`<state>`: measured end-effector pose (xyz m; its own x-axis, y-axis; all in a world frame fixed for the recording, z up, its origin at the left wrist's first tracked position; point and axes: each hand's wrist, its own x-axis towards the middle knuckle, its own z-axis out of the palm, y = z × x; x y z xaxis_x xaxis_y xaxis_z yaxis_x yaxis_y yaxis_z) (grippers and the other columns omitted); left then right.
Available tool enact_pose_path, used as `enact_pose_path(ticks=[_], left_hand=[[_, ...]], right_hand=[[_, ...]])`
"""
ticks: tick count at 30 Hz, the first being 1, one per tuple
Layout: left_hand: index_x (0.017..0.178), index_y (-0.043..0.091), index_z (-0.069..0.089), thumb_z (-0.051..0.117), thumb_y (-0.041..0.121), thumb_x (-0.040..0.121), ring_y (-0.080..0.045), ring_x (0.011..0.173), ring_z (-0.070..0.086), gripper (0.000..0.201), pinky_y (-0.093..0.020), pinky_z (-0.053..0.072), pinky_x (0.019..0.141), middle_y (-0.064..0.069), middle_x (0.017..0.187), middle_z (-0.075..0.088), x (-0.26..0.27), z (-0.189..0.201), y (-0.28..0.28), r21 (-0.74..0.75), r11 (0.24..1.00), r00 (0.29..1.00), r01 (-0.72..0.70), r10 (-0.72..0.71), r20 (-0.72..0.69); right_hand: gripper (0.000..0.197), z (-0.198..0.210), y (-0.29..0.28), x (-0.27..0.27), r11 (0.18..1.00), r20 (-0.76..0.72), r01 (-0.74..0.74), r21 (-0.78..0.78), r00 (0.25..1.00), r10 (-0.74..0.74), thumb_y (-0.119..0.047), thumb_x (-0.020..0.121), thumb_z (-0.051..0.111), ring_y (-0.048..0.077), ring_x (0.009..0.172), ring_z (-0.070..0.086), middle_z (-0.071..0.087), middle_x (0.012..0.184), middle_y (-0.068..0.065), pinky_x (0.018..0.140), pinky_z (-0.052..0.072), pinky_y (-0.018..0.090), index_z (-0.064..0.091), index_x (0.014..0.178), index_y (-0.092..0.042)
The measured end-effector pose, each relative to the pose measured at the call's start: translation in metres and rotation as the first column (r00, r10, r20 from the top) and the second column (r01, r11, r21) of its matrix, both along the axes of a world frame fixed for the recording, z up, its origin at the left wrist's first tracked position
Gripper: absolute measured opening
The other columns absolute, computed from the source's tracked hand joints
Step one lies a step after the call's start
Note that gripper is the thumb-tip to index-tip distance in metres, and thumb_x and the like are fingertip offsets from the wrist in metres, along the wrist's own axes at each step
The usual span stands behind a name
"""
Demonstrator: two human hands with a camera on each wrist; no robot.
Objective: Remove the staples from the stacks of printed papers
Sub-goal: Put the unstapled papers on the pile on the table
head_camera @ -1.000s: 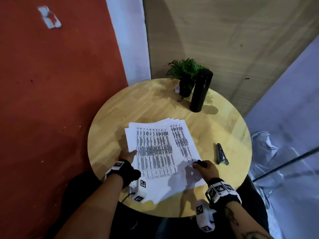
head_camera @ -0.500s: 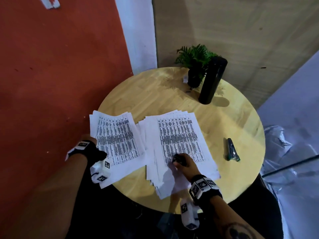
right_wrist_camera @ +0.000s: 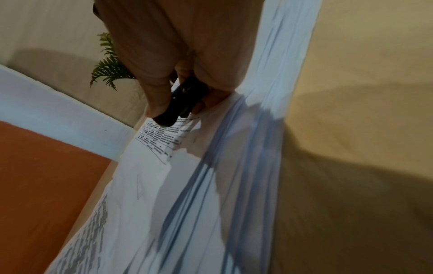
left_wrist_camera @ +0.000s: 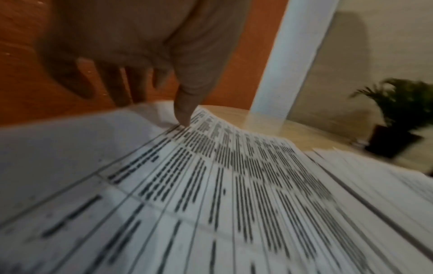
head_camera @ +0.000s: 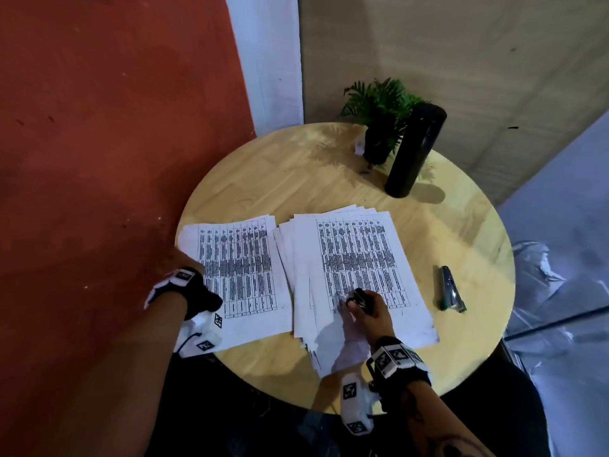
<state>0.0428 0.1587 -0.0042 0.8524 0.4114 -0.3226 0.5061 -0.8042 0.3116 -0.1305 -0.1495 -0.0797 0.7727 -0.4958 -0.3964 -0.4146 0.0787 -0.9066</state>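
Observation:
Two lots of printed papers lie on the round wooden table (head_camera: 296, 179). A thin set (head_camera: 240, 275) lies at the left, overhanging the table edge. My left hand (head_camera: 183, 258) holds its left margin, thumb (left_wrist_camera: 185, 111) on top and fingers below the sheet (left_wrist_camera: 234, 185). A thicker fanned stack (head_camera: 359, 255) lies in the middle. My right hand (head_camera: 365, 308) rests on its near part and grips a small black staple remover (head_camera: 361, 300), which touches the top page (right_wrist_camera: 182, 103). No staple is visible.
A dark stapler (head_camera: 449, 290) lies on the table right of the stack. A small potted plant (head_camera: 379, 127) and a tall black bottle (head_camera: 415, 150) stand at the back. A red wall is on the left, and a pale wall stands behind the table.
My left hand has drawn the top set off the pile and set it at the table's left. My right hand with the staple remover has shifted left onto the remaining stack.

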Motion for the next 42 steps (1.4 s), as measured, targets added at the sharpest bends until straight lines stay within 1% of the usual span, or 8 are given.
enact_pose_path(ticks=[3,7,12,17,22,32,37,42], left_hand=[[0.149,0.018,0.016,0.065,0.033,0.085,-0.035,0.139,0.020,0.082,-0.053,0.028,0.107,-0.014,0.155,0.015,-0.023,-0.005,-0.029,0.111,0.974,0.981,0.196,-0.195,-0.016],[0.147,0.027,0.029,0.067,0.029,0.085,-0.031,0.143,0.004,0.072,-0.056,0.019,0.113,-0.006,0.158,0.008,-0.051,-0.036,-0.062,-0.118,0.850,0.845,0.514,-0.525,-0.104],[0.138,0.017,0.042,0.076,0.016,0.077,-0.039,0.136,0.025,0.069,-0.047,0.031,0.110,-0.015,0.148,0.026,-0.042,-0.024,-0.067,-0.092,0.840,0.817,0.534,-0.541,-0.198],[0.135,0.010,0.042,0.063,0.035,0.088,-0.038,0.126,0.044,0.057,-0.047,0.041,0.101,-0.018,0.142,0.039,-0.023,0.005,-0.096,0.047,0.797,0.772,0.602,-0.565,-0.290],[0.132,0.007,0.046,0.061,0.034,0.089,-0.034,0.128,0.042,0.053,-0.042,0.038,0.103,-0.016,0.139,0.044,-0.016,0.013,-0.159,-0.020,0.811,0.801,0.585,-0.581,-0.145],[0.147,0.004,0.018,0.074,0.048,0.075,-0.039,0.140,0.023,0.102,-0.052,0.032,0.109,-0.019,0.155,0.015,-0.017,-0.017,-0.204,-0.155,0.937,0.879,0.314,-0.348,-0.326],[0.141,0.010,0.036,0.073,0.038,0.078,-0.041,0.138,0.025,0.078,-0.047,0.030,0.111,-0.023,0.151,0.023,-0.015,-0.020,-0.207,-0.141,0.935,0.898,0.325,-0.352,-0.263],[0.149,0.006,-0.001,0.077,0.041,0.074,-0.035,0.143,0.019,0.114,-0.047,0.026,0.113,-0.016,0.158,0.008,-0.008,-0.023,-0.210,-0.255,0.952,0.925,0.172,-0.245,-0.292]], right_hand=[[0.039,-0.002,0.002,0.001,0.999,0.001,0.012,-0.042,1.000,-0.012,0.000,0.080,0.068,0.021,0.099,0.053,0.058,0.107,0.015,0.093,0.042,0.039,0.052,0.115,0.002],[0.036,-0.002,-0.002,0.007,0.998,-0.009,0.061,-0.019,0.998,-0.061,-0.003,0.080,0.069,0.025,0.101,0.055,0.060,0.113,0.020,0.097,0.043,0.046,0.054,0.112,-0.003],[0.042,-0.001,-0.009,0.014,0.994,-0.064,0.106,0.021,0.992,-0.105,-0.008,0.079,0.071,0.025,0.101,0.056,0.061,0.112,0.019,0.098,0.044,0.045,0.054,0.116,0.001],[0.043,0.001,-0.011,0.020,0.990,-0.107,0.124,0.063,0.987,-0.117,-0.010,0.079,0.071,0.023,0.094,0.055,0.060,0.103,0.016,0.095,0.046,0.043,0.053,0.116,0.005],[0.038,0.003,-0.013,0.022,0.979,-0.134,0.152,0.133,0.982,-0.134,-0.012,0.080,0.071,0.023,0.094,0.054,0.058,0.101,0.012,0.095,0.046,0.042,0.055,0.112,0.001],[0.038,0.000,-0.014,0.020,0.978,-0.123,0.141,0.156,0.985,-0.123,-0.015,0.079,0.073,0.023,0.095,0.055,0.060,0.101,0.012,0.096,0.046,0.044,0.056,0.110,-0.001],[0.043,0.001,-0.015,0.018,0.979,-0.128,0.143,0.147,0.984,-0.125,-0.017,0.079,0.073,0.023,0.097,0.055,0.059,0.105,0.012,0.098,0.045,0.042,0.054,0.114,0.000],[0.042,0.003,-0.014,0.016,0.985,-0.127,0.122,0.119,0.986,-0.106,-0.017,0.080,0.072,0.023,0.098,0.055,0.061,0.111,0.017,0.098,0.044,0.043,0.054,0.113,0.000]])
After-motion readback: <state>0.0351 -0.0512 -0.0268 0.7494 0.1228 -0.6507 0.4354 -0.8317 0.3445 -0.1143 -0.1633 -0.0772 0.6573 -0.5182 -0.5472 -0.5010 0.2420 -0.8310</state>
